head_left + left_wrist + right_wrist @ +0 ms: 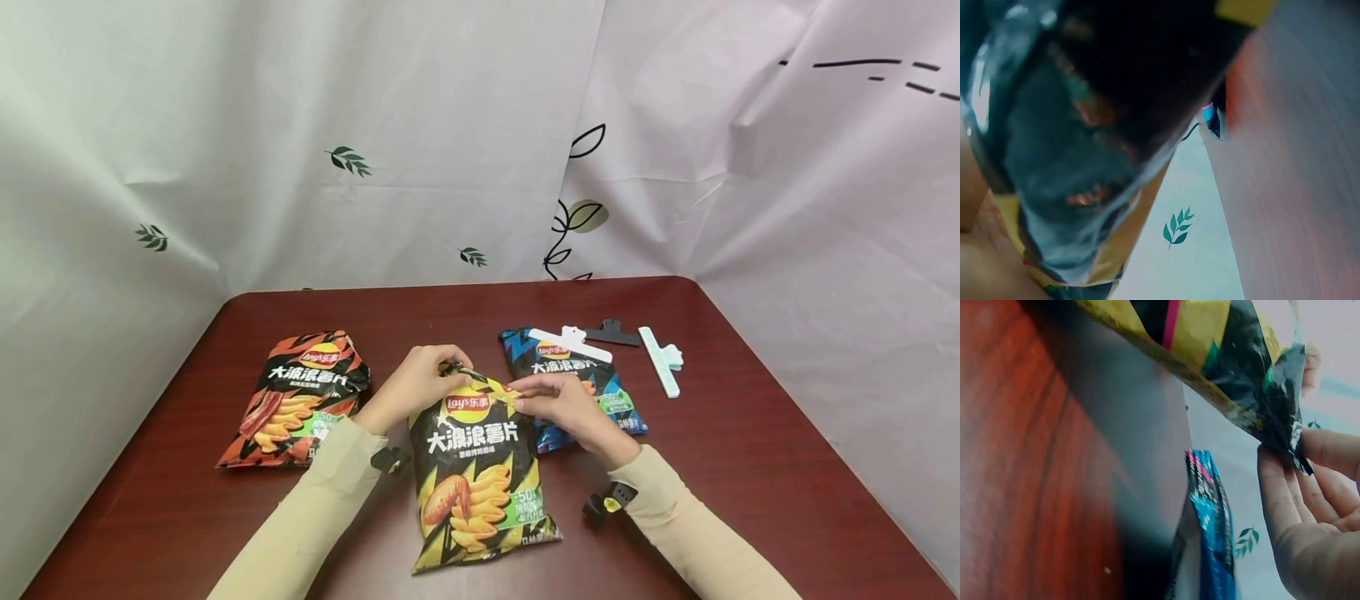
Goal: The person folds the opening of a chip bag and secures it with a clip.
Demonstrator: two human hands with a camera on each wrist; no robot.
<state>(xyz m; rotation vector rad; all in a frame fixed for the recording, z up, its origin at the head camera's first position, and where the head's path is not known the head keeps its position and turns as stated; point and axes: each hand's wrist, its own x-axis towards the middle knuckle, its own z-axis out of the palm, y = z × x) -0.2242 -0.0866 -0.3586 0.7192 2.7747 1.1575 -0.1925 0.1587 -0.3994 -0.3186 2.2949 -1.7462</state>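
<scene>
A yellow-and-black crisp bag (476, 471) lies in the middle of the dark red table (750, 467). My left hand (420, 379) grips the bag's top left corner, which is folded over. My right hand (551, 400) pinches the top right corner between thumb and fingers (1279, 487). In the right wrist view the yellow bag (1229, 356) has its top edge lifted off the table. The left wrist view shows the bag's (1085, 137) crumpled foil close up and blurred.
An orange-red crisp bag (300, 400) lies to the left. A blue bag (577, 375) to the right has a white clip (570, 343) across its top. A black clip (613, 332) and a pale green clip (662, 360) lie behind it. White sheeting (375, 142) surrounds the table.
</scene>
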